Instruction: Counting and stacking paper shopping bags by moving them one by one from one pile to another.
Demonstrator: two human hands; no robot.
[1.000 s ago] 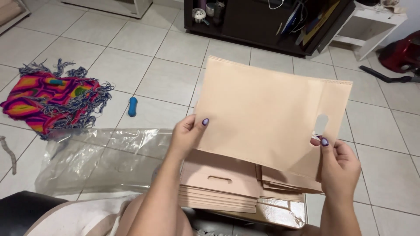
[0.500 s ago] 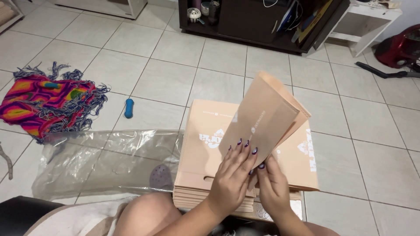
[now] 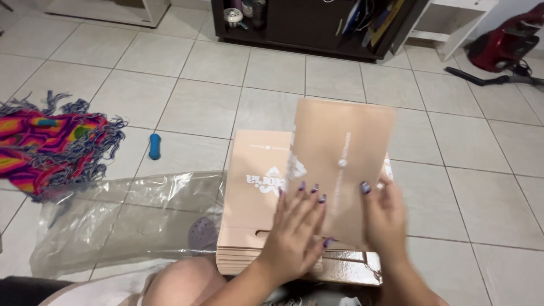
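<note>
A peach-coloured folded paper bag (image 3: 340, 153) stands upright in front of me, held between both hands. My left hand (image 3: 296, 226) presses flat on its lower front with fingers spread. My right hand (image 3: 384, 218) grips its lower right edge. Beneath it lies a stack of several flat peach paper bags (image 3: 252, 187) with white print and cut-out handles, resting on the tiled floor. My knee (image 3: 181, 280) shows at the bottom.
A clear plastic wrapper (image 3: 124, 221) lies left of the stack. A multicoloured fringed cloth (image 3: 45, 141) and a small blue object (image 3: 154, 145) sit on the floor at left. A dark cabinet (image 3: 317, 22) stands behind; a red vacuum cleaner (image 3: 498, 48) at far right.
The wide flat bag held up a second ago has been folded narrower. Both hands came together at its lower edge, and it now stands upright over the stack.
</note>
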